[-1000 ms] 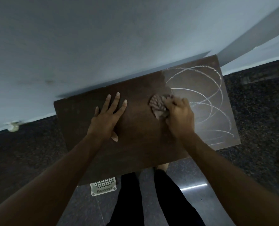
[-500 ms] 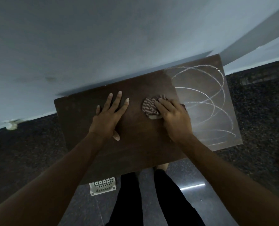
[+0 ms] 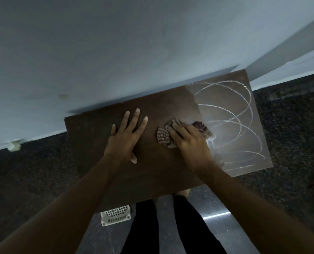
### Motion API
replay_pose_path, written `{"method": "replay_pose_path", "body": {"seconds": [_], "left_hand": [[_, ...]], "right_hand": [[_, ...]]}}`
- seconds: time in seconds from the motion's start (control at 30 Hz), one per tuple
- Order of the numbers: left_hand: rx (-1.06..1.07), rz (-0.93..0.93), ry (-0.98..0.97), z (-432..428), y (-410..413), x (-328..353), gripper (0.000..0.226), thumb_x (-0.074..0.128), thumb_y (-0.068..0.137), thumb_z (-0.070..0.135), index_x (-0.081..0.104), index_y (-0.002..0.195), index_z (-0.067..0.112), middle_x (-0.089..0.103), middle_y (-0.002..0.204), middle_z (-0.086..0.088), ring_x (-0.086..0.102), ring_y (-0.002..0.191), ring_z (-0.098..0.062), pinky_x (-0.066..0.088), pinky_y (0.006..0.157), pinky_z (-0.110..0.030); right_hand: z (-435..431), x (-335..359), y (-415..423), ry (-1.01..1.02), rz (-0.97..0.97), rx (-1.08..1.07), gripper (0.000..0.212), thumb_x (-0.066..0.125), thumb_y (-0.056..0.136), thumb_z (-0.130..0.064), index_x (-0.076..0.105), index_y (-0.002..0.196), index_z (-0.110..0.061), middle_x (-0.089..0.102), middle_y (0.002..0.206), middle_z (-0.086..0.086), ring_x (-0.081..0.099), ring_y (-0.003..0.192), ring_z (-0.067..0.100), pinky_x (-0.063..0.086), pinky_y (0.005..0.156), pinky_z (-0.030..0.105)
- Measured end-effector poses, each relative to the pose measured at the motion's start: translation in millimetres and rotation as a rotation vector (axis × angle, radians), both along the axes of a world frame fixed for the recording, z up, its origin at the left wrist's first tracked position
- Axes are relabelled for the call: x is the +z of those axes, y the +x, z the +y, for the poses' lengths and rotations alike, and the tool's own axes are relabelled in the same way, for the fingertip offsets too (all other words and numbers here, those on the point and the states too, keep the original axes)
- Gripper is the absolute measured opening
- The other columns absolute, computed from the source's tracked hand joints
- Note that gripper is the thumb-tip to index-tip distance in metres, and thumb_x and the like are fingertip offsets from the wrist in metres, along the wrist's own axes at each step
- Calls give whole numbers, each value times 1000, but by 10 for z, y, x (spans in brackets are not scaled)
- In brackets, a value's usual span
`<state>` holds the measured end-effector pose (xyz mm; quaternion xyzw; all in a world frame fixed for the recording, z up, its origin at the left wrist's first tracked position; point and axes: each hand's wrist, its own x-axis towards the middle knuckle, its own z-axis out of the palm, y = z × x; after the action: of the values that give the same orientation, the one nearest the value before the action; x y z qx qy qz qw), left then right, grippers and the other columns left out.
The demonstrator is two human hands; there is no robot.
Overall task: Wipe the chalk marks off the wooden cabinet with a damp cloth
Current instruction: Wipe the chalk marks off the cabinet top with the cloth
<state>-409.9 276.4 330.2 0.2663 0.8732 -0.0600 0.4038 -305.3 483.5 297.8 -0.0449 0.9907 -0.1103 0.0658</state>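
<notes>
The dark wooden cabinet top (image 3: 158, 173) stands against a pale wall. White looping chalk marks (image 3: 233, 114) cover its right part; the left and middle are dark and free of chalk. My right hand (image 3: 191, 142) presses a striped maroon cloth (image 3: 164, 137) flat on the wood at the left edge of the chalked area, and part of the cloth shows beyond my knuckles. My left hand (image 3: 126, 138) lies flat on the cabinet to the left of the cloth, fingers spread, holding nothing.
A white plastic basket (image 3: 115, 215) sits on the dark speckled floor (image 3: 29, 176) under the cabinet's near edge. My legs in black trousers (image 3: 170, 230) stand in front of the cabinet. A pale lump (image 3: 15, 144) lies at the wall's base, far left.
My right hand slid the cloth left over the wood, then spread it flatter, with cloth now showing on both sides of the hand. The left hand stayed put.
</notes>
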Motion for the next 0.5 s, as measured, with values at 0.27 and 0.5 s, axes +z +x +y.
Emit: {"method": "replay_pose_path", "body": {"seconds": [0.27, 0.5], "left_hand": [[-13, 1, -6, 2, 5, -16, 149, 93, 62, 20, -21, 158, 30, -44, 157, 3, -35, 148, -29, 10, 119, -66], [-33, -8, -44, 52, 22, 4, 149, 93, 62, 19, -21, 158, 24, -44, 157, -1, -34, 148, -33, 16, 119, -68]], "right_hand": [[510, 114, -230, 65, -56, -227, 58, 83, 68, -2, 66, 123, -8, 66, 122, 16, 62, 101, 38, 54, 80, 43], [-78, 82, -1033, -21, -8, -436, 43, 58, 90, -5, 60, 132, -16, 61, 127, 9, 51, 116, 32, 51, 86, 40]]}}
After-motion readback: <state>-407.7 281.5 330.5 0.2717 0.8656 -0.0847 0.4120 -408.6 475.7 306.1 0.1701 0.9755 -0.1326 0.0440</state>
